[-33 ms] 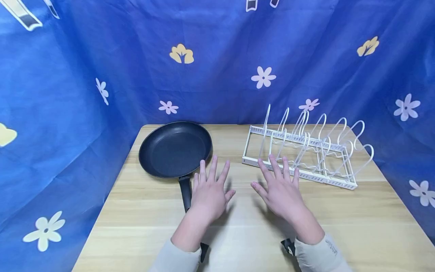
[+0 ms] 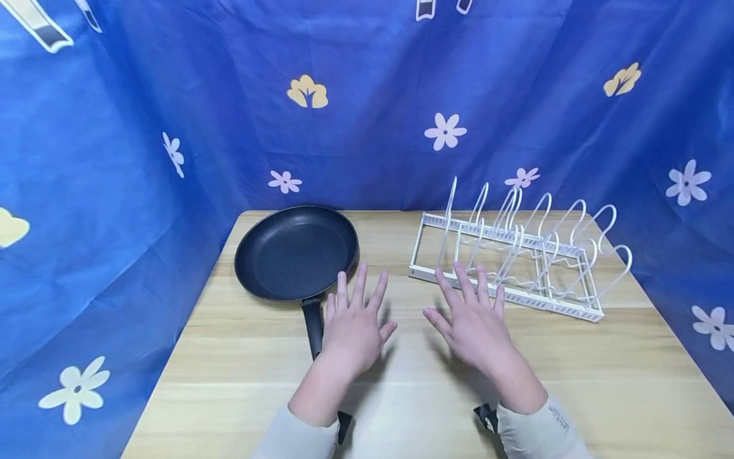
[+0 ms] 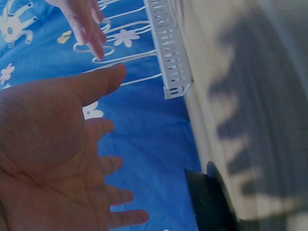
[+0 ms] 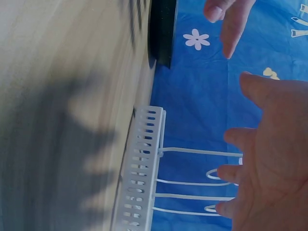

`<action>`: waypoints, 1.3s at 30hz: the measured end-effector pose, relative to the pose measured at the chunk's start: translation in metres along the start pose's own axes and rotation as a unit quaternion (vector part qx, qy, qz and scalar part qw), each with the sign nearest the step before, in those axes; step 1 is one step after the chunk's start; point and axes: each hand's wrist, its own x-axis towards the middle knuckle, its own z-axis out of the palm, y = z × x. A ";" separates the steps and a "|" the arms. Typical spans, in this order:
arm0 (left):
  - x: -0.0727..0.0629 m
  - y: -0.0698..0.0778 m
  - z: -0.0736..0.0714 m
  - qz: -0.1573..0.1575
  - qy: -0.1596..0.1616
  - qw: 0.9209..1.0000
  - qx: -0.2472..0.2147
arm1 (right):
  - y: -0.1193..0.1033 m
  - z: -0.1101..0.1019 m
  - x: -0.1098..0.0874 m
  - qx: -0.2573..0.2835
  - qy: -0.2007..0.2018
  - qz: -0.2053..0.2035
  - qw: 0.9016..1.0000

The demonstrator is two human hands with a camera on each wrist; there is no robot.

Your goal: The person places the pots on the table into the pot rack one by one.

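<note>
Pan [image 2: 295,255]: blk
Rack [image 2: 522,296]: wht
Table [image 2: 415,417]: lt tan, wood grain
Cloth [image 2: 367,95]: blue, wht + yel flwr print
Sleeves [image 2: 298,440]: lt grey

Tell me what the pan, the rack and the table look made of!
Pan: probably metal, with a matte black coating; its inside shows only soft sheen. Rack: likely white-coated metal, given its thin bent wires. Table: pale wood or a wood-look print; grain streaks show.

The left hand [image 3: 53,159] shows its palm, fingers spread, before a flowered blue cloth [image 3: 149,130]; the right hand [image 3: 83,21] appears at the top near the white rack [image 3: 166,45], part of the black pan [image 3: 207,199] at the bottom, a fingered shadow [image 3: 264,106] on the wooden table [image 3: 202,57]
</note>
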 end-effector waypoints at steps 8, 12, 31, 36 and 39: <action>-0.002 -0.002 0.002 -0.001 -0.001 1.000 0.014 | 0.001 0.006 0.001 0.010 0.007 -0.005 1.000; -0.011 -0.008 0.001 -0.003 0.015 1.000 0.014 | 0.001 0.014 0.001 0.026 0.010 -0.009 1.000; -0.056 -0.072 -0.004 -0.047 0.156 0.971 -0.174 | -0.025 0.029 0.019 0.202 0.072 -0.087 0.973; -0.068 -0.098 0.002 -0.144 0.079 0.956 -0.244 | -0.041 0.042 0.034 0.323 0.017 -0.082 0.943; -0.072 -0.104 0.011 -0.157 0.034 0.936 -0.312 | -0.051 0.053 0.045 0.395 -0.033 -0.089 0.914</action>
